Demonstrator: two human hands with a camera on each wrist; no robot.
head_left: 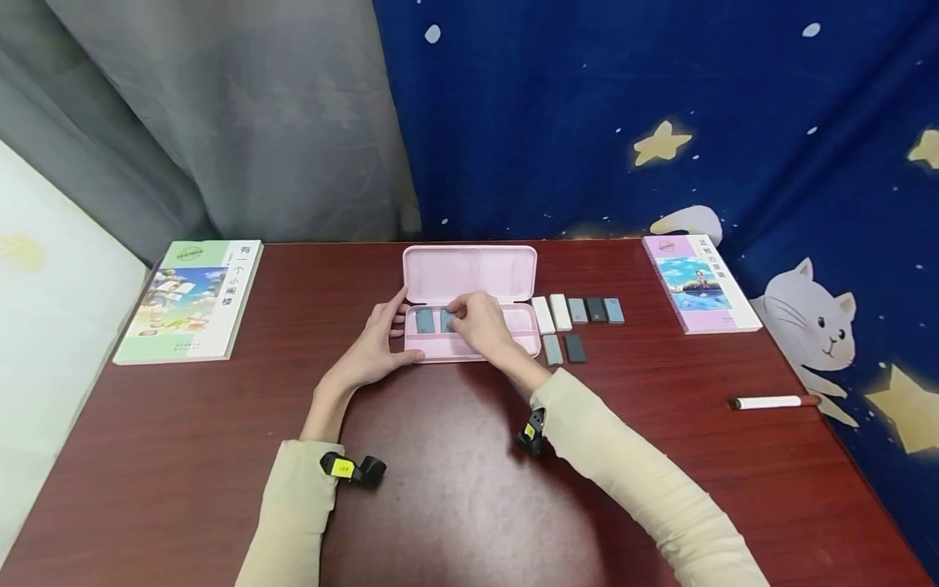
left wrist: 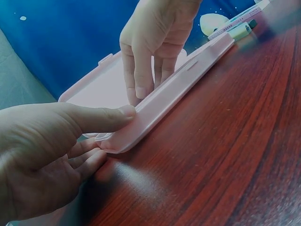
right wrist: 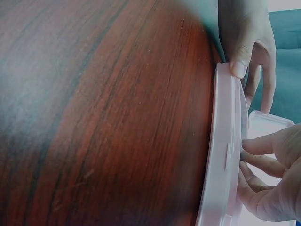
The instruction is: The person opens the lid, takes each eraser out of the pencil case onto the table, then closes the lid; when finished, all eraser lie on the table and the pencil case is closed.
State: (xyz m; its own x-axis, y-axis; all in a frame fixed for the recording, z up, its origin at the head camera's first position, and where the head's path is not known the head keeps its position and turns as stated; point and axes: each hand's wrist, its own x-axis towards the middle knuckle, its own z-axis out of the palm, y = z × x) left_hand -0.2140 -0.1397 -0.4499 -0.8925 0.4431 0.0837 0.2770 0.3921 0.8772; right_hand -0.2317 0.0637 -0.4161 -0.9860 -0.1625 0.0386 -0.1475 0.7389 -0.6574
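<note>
A pink pencil case [head_left: 469, 349] lies on the table with its lid [head_left: 469, 273] raised at the back. My left hand [head_left: 372, 346] holds the case's left end, its thumb at the front corner and its fingers along the left side. Inside the left part of the case sits a blue-grey eraser [head_left: 425, 320]. Just right of it, my right hand [head_left: 480, 324] pinches a second blue-grey eraser [head_left: 445, 319] between thumb and fingertips. That eraser is partly hidden by the fingers. In the right wrist view the case's front wall [right wrist: 221, 141] hides most of the inside.
Several erasers lie right of the case: white erasers [head_left: 561, 312], blue-grey erasers [head_left: 613, 311] and black erasers [head_left: 575, 349]. A green-edged book [head_left: 187, 302] is at the left. A pink-edged book [head_left: 700, 285] and a white marker [head_left: 770, 402] are on the right.
</note>
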